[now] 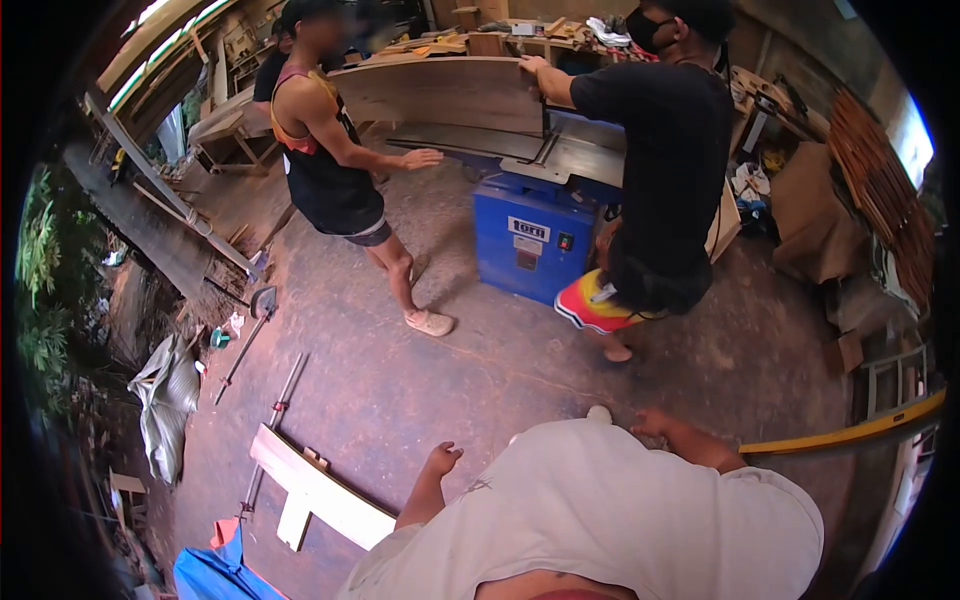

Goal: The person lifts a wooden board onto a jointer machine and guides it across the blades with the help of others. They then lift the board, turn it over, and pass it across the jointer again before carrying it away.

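Observation:
My left hand point(443, 459) hangs low in front of my body, its fingers a little apart and nothing in them. On the other side, my right hand point(655, 425) is held out with loosely curled, parted fingers, also empty. Left of my left hand, pale joined boards point(325, 495) lie on the floor across a bar clamp point(283, 405). Ahead stands a blue machine point(535, 238) with a metal top. A person in black point(660, 150) has a hand on a wide wooden board point(440, 92) standing on edge over it.
Another person in a tank top point(330, 165) stands left of the machine with one arm out; a further person is partly hidden behind. A second clamp point(245, 345) and a grey sack point(165, 400) lie left. A yellow bar point(850, 432) extends at right.

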`<state>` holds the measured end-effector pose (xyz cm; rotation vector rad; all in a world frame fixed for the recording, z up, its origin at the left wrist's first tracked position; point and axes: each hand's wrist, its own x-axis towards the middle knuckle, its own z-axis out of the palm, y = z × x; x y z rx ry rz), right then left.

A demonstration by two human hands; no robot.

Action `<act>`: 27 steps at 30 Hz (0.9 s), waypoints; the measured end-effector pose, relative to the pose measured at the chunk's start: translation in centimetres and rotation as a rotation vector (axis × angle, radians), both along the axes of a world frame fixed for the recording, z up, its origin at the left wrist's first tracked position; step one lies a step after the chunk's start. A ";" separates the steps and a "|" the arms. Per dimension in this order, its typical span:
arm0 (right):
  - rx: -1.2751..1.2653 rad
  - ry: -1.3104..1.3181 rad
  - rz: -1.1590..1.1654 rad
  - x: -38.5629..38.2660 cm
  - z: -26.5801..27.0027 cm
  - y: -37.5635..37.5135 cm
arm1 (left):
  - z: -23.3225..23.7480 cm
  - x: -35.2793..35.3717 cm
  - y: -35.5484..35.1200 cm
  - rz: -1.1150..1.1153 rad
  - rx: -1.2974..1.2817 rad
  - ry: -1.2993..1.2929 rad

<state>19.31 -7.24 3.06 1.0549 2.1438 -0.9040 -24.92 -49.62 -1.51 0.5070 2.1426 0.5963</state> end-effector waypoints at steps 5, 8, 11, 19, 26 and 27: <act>0.039 0.053 0.022 0.2 -0.1 -0.8 | -0.5 -0.3 0.0 -0.005 -0.005 -0.025; 0.018 0.044 0.045 0.0 0.7 -0.6 | -0.2 -0.2 0.1 -0.001 0.001 -0.040; 0.002 0.049 0.025 -0.2 1.3 -1.0 | 0.2 -0.1 0.2 0.009 -0.011 -0.058; 0.183 0.147 0.105 1.2 -2.7 -0.7 | -0.9 0.0 -0.4 -0.012 -0.007 -0.042; 0.155 0.111 0.090 0.4 -2.7 -0.7 | -0.5 -0.7 -0.6 -0.022 -0.011 -0.049; 0.157 0.113 0.084 0.4 -3.1 -0.5 | -0.5 -0.7 -0.7 -0.027 -0.016 -0.044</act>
